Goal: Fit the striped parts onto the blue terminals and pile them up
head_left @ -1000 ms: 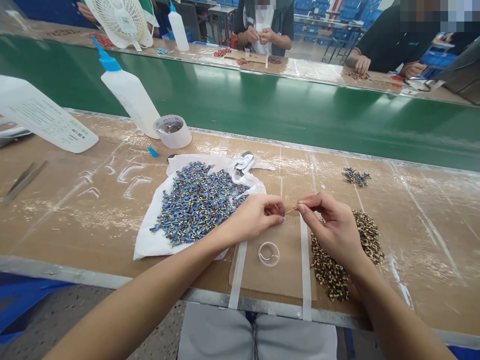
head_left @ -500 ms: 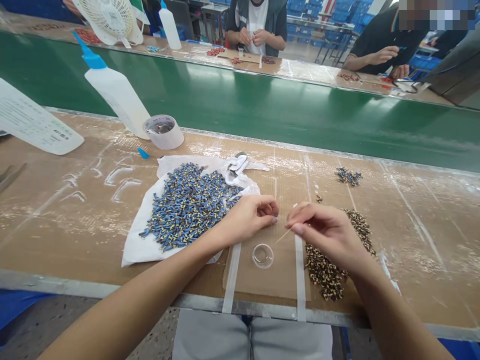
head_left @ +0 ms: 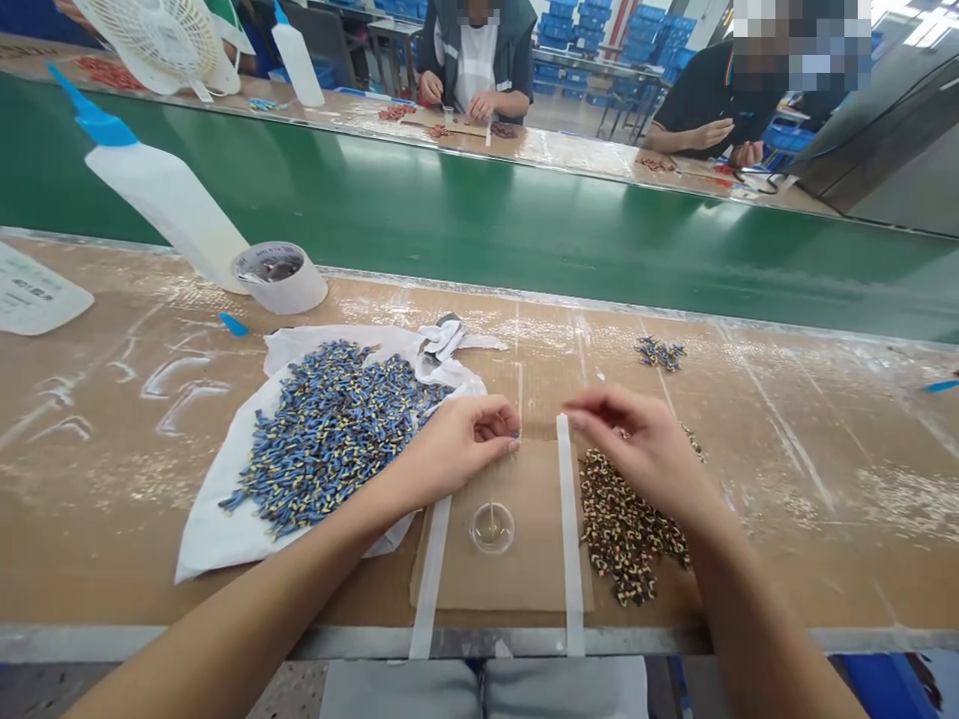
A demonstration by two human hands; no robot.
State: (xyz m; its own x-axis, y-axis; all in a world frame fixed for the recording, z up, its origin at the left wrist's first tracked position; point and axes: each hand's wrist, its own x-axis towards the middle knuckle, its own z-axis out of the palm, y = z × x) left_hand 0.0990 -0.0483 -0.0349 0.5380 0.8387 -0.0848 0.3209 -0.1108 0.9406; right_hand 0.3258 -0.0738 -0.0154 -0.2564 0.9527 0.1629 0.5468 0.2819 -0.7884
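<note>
Near the middle of the cardboard pad (head_left: 524,589), my left hand (head_left: 469,439) pinches a small blue piece (head_left: 514,435) between thumb and fingertips. To its right, my right hand (head_left: 636,439) has thumb and forefinger drawn together over the end of a white tape strip; what they hold, if anything, is too small to make out. A thin stick (head_left: 491,514) leans in a small clear cup (head_left: 492,544) below my hands. Blue-and-yellow small pieces (head_left: 330,429) lie heaped on a white sheet (head_left: 217,544) by my left forearm. Dark, cream-patterned small pieces (head_left: 621,529) are piled under my right hand.
A roll of tape (head_left: 300,290), a white bottle with blue nozzle (head_left: 172,210) and a blue cap (head_left: 234,324) stand or lie at back left. A few joined pieces (head_left: 660,353) lie at back right. Beyond a green belt (head_left: 420,220), two people work.
The thin stick has left my right hand and now stands in the clear cup. My left hand keeps its pinch on the blue piece. The whole view has shifted.
</note>
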